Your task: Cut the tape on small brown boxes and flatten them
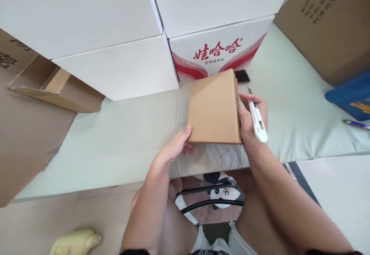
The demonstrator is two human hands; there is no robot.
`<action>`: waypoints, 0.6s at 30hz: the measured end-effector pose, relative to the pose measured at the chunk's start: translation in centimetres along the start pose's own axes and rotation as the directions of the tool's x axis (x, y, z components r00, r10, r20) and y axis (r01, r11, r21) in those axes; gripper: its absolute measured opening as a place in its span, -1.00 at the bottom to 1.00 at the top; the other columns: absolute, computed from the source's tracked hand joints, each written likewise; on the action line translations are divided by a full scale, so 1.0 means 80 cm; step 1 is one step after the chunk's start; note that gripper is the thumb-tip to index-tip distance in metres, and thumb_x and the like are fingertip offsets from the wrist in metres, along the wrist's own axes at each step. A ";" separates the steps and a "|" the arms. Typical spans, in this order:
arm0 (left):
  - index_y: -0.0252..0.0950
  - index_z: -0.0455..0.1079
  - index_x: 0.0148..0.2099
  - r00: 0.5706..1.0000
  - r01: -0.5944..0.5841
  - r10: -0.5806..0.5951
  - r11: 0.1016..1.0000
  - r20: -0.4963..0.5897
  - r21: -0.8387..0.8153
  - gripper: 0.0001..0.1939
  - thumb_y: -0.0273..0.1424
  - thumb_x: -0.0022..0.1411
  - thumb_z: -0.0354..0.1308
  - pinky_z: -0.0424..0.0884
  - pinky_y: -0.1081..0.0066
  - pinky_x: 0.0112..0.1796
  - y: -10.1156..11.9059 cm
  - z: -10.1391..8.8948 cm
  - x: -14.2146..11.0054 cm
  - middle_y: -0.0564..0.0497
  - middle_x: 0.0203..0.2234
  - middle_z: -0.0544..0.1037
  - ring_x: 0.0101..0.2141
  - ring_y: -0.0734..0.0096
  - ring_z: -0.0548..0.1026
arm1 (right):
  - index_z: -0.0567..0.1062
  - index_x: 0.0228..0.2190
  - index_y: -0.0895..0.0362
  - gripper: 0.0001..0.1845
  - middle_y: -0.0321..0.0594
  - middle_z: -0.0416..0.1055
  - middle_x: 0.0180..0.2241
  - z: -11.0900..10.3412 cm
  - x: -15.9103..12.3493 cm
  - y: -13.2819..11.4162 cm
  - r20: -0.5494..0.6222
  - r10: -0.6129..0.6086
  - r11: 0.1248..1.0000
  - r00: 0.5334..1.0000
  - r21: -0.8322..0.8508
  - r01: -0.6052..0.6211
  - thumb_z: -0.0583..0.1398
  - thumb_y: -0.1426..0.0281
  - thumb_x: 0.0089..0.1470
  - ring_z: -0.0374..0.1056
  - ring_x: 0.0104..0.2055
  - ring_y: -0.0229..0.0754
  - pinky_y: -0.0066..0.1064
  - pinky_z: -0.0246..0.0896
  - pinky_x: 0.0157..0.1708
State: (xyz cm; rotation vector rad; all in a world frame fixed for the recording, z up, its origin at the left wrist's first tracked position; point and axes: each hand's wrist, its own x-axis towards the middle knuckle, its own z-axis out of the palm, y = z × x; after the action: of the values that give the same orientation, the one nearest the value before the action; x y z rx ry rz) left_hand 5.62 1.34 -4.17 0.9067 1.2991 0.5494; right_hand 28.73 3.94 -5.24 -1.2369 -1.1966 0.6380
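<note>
A small plain brown cardboard box (pixel 214 108) lies on a pale green mat (pixel 124 139) in front of me. My left hand (pixel 176 147) grips its near left corner, thumb on top and fingers curled under. My right hand (pixel 252 118) presses against the box's right side and also holds a white utility knife (pixel 257 122), its blade tip pointing away from me.
Large white cartons (pixel 115 35) stand behind the box, one with red printing (pixel 219 51). A dark phone (pixel 242 76) lies by it. Brown cartons sit at left (pixel 54 87) and top right (pixel 326 20). A blue object (pixel 351 95) and a pen (pixel 357 124) lie at right.
</note>
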 end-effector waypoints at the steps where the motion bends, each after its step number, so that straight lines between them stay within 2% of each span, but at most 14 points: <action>1: -0.29 0.58 -0.12 1.000 0.005 -0.005 1.000 -0.004 0.002 -0.22 0.35 0.17 0.10 0.23 0.42 -0.58 0.001 -0.002 0.000 -0.21 -0.21 0.69 -0.54 0.35 0.51 | 0.33 0.03 -0.05 -0.67 -0.10 0.39 0.23 0.000 0.000 -0.001 0.026 0.012 1.000 1.000 0.025 -0.013 0.19 0.29 0.24 0.30 0.39 0.02 0.16 0.04 0.45; 4: -0.29 0.57 -0.12 0.999 0.022 -0.021 1.000 -0.033 0.018 -0.22 0.36 0.14 0.12 0.28 0.38 -0.56 0.000 -0.011 -0.002 -0.22 -0.24 0.69 -0.51 0.25 0.57 | 0.27 0.05 -0.11 -0.61 -0.12 0.26 0.36 0.001 -0.003 -0.006 0.111 -0.010 0.996 0.994 0.086 0.000 0.24 0.21 0.25 0.22 0.45 0.00 0.14 -0.04 0.50; 7: -0.29 0.54 -0.21 0.997 0.035 -0.027 0.993 -0.071 0.111 -0.24 0.36 0.17 0.06 0.35 0.34 -0.52 -0.006 -0.027 -0.002 -0.21 -0.34 0.68 -0.45 0.16 0.61 | 0.25 0.06 -0.14 -0.58 -0.12 0.21 0.41 0.006 -0.006 -0.007 0.192 -0.043 0.988 0.981 0.153 0.013 0.26 0.14 0.25 0.28 0.42 -0.01 0.09 0.07 0.47; 9: -0.27 0.48 -0.36 0.996 0.025 0.000 0.964 -0.094 0.266 -0.25 0.34 0.25 -0.07 0.37 0.33 -0.49 -0.012 -0.036 -0.002 -0.19 -0.43 0.65 -0.48 0.18 0.60 | 0.27 0.05 -0.11 -0.59 -0.09 0.30 0.36 0.010 -0.009 -0.002 0.247 -0.063 0.985 0.967 0.172 0.020 0.25 0.11 0.26 0.34 0.39 -0.01 0.08 0.15 0.43; 12: -0.23 0.35 -0.53 0.992 -0.015 0.068 0.894 -0.103 0.448 -0.29 0.22 0.34 -0.17 0.33 0.32 -0.47 -0.015 -0.045 -0.005 -0.07 -0.61 0.52 -0.58 0.26 0.49 | 0.33 0.03 -0.06 -0.61 -0.08 0.46 0.24 0.017 -0.010 0.006 0.297 -0.130 0.978 0.946 0.194 0.074 0.25 0.11 0.27 0.34 0.38 -0.02 0.10 0.12 0.44; 15: -0.20 0.26 -0.57 0.976 -0.088 0.177 0.855 -0.128 0.510 -0.44 0.02 0.37 -0.05 0.24 0.32 -0.42 -0.010 -0.049 -0.009 0.03 -0.67 0.40 -0.56 0.30 0.39 | 0.36 0.00 -0.05 -0.66 -0.11 0.54 0.17 0.020 -0.011 0.010 0.286 -0.189 0.967 0.939 0.222 0.127 0.25 0.14 0.27 0.34 0.37 -0.03 0.10 0.09 0.45; 18: -0.20 0.24 -0.51 0.936 -0.144 0.294 0.820 -0.193 0.554 -0.60 -0.15 0.34 0.04 0.20 0.33 -0.37 -0.004 -0.051 -0.010 0.06 -0.60 0.39 -0.47 0.30 0.36 | 0.38 -0.03 -0.06 -0.69 -0.11 0.55 0.17 0.021 -0.012 0.005 0.326 -0.199 0.975 0.924 0.161 0.153 0.24 0.13 0.27 0.34 0.38 -0.01 0.12 0.06 0.46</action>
State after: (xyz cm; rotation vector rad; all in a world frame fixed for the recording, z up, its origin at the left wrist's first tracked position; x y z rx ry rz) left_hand 1.43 1.56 -4.02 1.5043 1.6490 0.5103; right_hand 26.99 3.83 -6.14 -0.9153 -1.5083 0.8049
